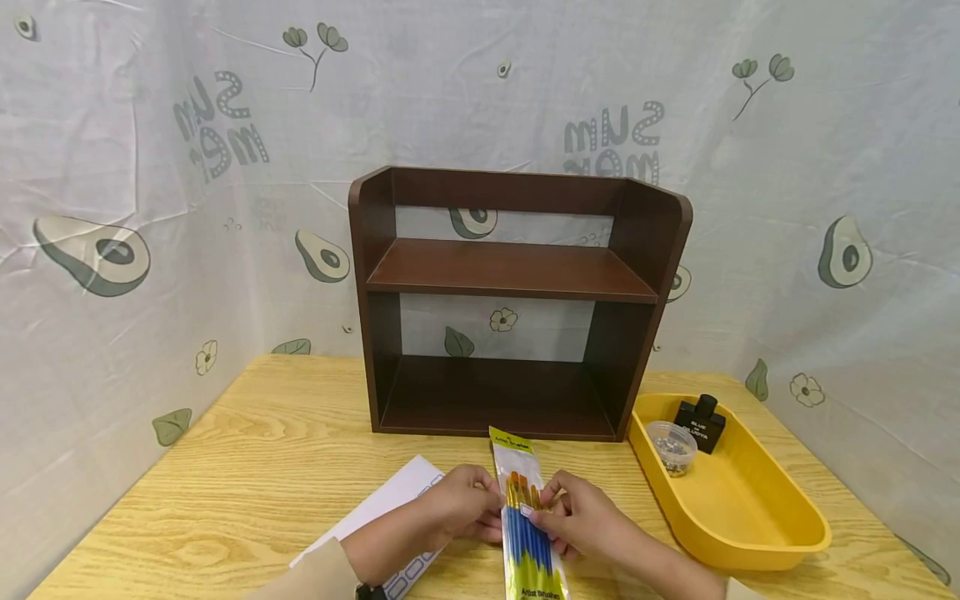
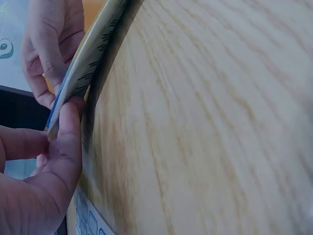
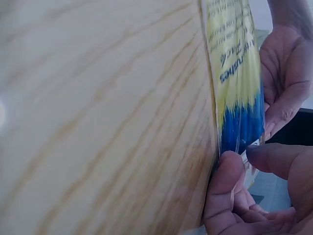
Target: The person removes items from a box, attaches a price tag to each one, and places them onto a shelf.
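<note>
A clear pack of artist brushes (image 1: pixel 528 533) with blue handles and orange-brown bristles lies lengthwise at the front of the table, a yellow label at each end. My left hand (image 1: pixel 467 504) pinches its left edge between thumb and fingers. On the opposite edge, my right hand (image 1: pixel 581 517) pinches the pack, thumb on top near a small white sticker. In the left wrist view the pack (image 2: pixel 88 63) appears edge-on, tilted up from the wood. The right wrist view shows the pack's yellow and blue printed part (image 3: pixel 237 83) beside the fingers.
A dark brown two-tier shelf (image 1: pixel 513 271) stands behind the hands. To the right, a yellow tray (image 1: pixel 738 508) holds a black bottle (image 1: pixel 701 423) and a clear round tub (image 1: pixel 672 447) of small pieces. A white flat item with blue outlines (image 1: pixel 382 508) lies partly under my left forearm.
</note>
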Action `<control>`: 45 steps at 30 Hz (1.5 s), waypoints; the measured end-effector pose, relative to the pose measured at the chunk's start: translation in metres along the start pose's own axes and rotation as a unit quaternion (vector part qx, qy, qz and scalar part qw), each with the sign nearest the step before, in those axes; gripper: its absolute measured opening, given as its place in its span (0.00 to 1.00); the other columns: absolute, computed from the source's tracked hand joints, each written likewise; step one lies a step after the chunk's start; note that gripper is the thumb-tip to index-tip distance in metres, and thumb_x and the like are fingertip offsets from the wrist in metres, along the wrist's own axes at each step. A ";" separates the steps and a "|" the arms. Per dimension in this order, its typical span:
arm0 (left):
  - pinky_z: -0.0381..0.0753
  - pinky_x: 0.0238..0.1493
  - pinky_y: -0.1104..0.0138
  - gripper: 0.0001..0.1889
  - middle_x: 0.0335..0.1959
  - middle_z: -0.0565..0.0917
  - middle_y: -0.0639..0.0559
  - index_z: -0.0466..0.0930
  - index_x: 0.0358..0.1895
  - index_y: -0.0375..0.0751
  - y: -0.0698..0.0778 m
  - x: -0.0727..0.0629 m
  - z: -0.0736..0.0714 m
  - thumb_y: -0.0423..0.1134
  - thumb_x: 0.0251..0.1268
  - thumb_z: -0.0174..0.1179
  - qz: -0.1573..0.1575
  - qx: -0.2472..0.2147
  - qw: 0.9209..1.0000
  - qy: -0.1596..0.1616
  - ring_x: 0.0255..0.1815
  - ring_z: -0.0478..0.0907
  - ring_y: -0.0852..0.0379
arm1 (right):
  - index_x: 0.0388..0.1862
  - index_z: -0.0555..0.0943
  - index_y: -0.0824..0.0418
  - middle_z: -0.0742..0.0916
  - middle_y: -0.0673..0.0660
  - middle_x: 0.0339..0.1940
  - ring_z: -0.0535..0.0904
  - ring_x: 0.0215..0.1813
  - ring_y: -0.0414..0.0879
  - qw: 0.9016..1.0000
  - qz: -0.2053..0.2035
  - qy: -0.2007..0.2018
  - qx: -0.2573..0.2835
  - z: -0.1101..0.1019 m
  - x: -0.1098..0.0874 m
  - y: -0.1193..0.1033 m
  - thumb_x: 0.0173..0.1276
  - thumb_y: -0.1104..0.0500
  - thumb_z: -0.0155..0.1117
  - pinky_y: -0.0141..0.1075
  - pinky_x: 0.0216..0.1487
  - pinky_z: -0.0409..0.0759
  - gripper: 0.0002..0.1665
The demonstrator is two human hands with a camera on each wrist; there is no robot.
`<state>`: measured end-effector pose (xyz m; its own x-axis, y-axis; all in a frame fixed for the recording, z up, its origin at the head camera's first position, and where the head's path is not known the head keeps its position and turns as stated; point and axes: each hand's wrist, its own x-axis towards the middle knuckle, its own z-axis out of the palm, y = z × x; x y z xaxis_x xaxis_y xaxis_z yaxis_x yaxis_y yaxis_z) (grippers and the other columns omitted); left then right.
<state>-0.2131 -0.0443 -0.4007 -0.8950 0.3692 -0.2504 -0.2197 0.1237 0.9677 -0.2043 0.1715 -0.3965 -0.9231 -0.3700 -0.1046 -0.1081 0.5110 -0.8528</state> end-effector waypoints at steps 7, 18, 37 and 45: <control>0.89 0.38 0.68 0.03 0.33 0.81 0.45 0.70 0.47 0.29 0.004 -0.002 -0.008 0.26 0.78 0.49 0.031 -0.016 0.999 0.007 0.32 0.80 0.56 | 0.48 0.75 0.69 0.82 0.53 0.22 0.78 0.22 0.42 0.999 0.009 -0.007 0.039 -0.001 -0.005 -0.001 0.74 0.59 0.69 0.35 0.25 0.83 0.16; 0.89 0.41 0.68 0.03 0.37 0.82 0.46 0.70 0.46 0.33 0.011 -0.001 -0.023 0.30 0.82 0.49 0.076 -0.041 0.995 0.044 0.35 0.81 0.59 | 0.42 0.80 0.72 0.85 0.50 0.27 0.81 0.29 0.39 0.987 -0.008 -0.101 0.125 -0.009 -0.008 -0.001 0.78 0.61 0.62 0.27 0.29 0.81 0.11; 0.91 0.46 0.66 0.12 0.46 0.87 0.40 0.73 0.55 0.29 0.025 -0.001 -0.045 0.38 0.84 0.51 0.078 -0.064 0.993 0.059 0.39 0.87 0.56 | 0.48 0.76 0.79 0.80 0.47 0.27 0.68 0.25 0.31 0.984 -0.113 -0.072 0.115 -0.012 -0.007 0.003 0.79 0.63 0.60 0.26 0.26 0.67 0.15; 0.91 0.43 0.64 0.16 0.36 0.87 0.44 0.79 0.54 0.25 0.037 -0.002 -0.073 0.38 0.84 0.51 0.105 -0.048 0.981 0.156 0.34 0.88 0.57 | 0.47 0.78 0.76 0.86 0.59 0.31 0.77 0.30 0.31 0.982 -0.164 -0.058 0.078 -0.010 -0.010 -0.003 0.79 0.62 0.61 0.27 0.32 0.76 0.13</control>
<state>-0.2478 -0.1075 -0.3622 -0.9965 0.0748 -0.0383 -0.0397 -0.0170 0.9991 -0.1985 0.1810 -0.3875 -0.7988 -0.5855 0.1379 -0.3261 0.2289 -0.9172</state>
